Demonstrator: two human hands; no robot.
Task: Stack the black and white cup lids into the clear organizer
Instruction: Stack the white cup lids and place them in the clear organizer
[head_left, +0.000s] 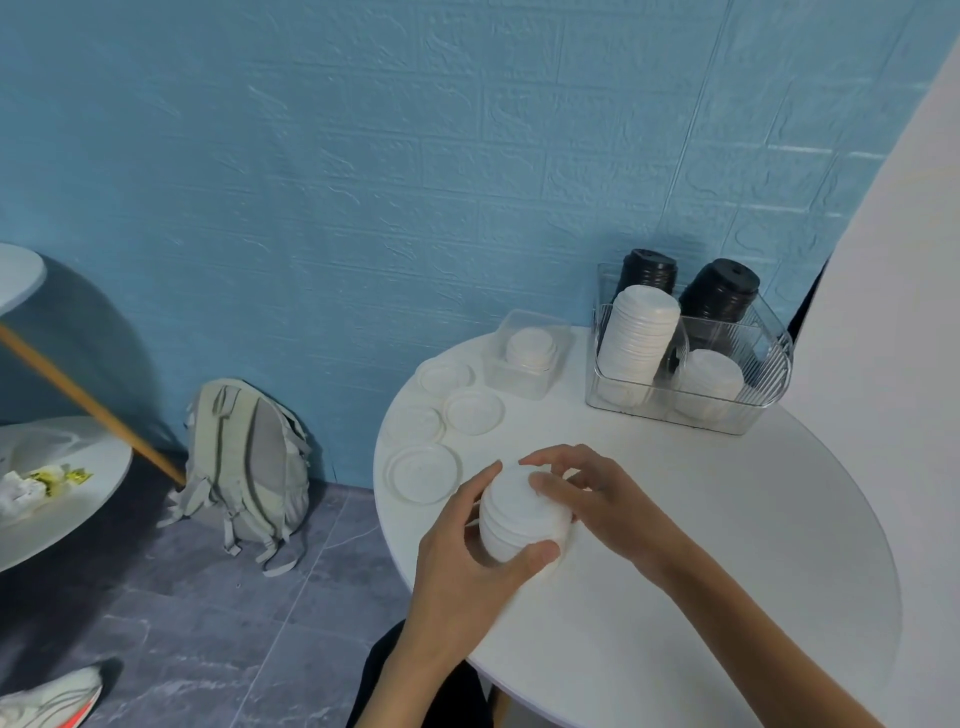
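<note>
The left hand (467, 551) is curled round a short stack of white lids (519, 514) standing on the round white table (727, 545), thumb pressed to the near side and fingers wrapped behind. The right hand (587, 493) comes over the top from the other side, its fingertips pinching the upper lids as if squaring them up or seating one more.

Just beyond the left hand, four loose white lids (423, 473) lie flat and apart on the table, not yet gathered. Further out from them sits a small clear tub (527, 353) with a few more white lids inside. Well beyond the right hand, at the far edge of the table, stands the clear organizer (769, 374): two black stacks (719, 291) fill its back compartments, a tall white stack (639, 338) leans in the front one and a lower white stack (711, 379) sits beside it.

By this showing the black lids are done and the job is well past halfway; what remains seems to be the stack in hand, the loose four and the tub's few.

The wall behind is blue with a moulded brick pattern. On the grey tiled floor, off past the left hand, a pale backpack (249, 462) leans against the wall, and a second round table with a wooden leg (88, 405) shows at the edge.
</note>
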